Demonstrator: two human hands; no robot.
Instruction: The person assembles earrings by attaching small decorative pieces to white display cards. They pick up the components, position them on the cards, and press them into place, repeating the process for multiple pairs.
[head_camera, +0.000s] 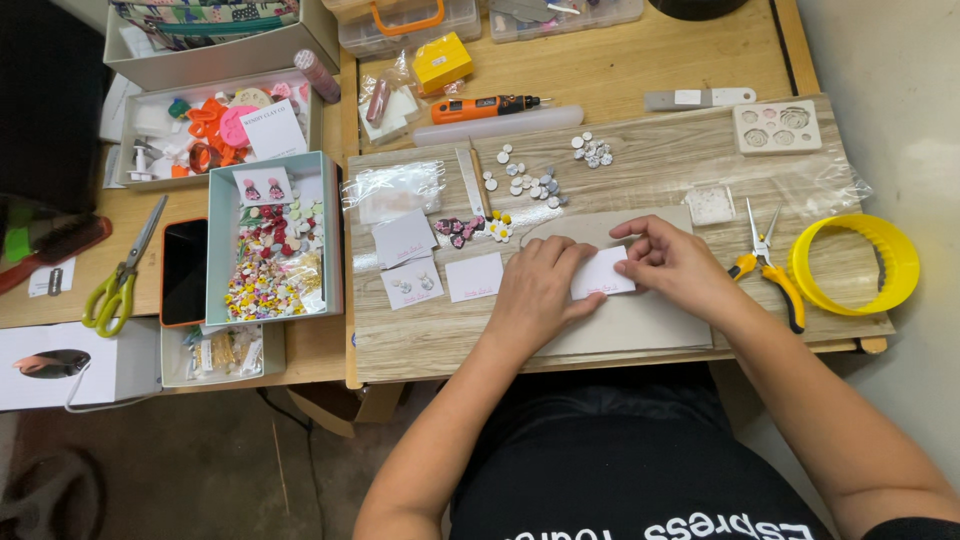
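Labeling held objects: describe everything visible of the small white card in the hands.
The small white card is a flat, pale rectangle that looks like thin paper stock, with faint pinkish print near its lower edge. It lies tilted over a grey mat on the wood-grain board. The left hand covers its left end; the right hand pinches its right edge. No earrings show on it.

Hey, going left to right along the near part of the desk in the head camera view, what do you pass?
Green-handled scissors → dark phone → box of small colourful pieces → left hand → small white card → right hand → yellow-handled pliers → yellow ring.
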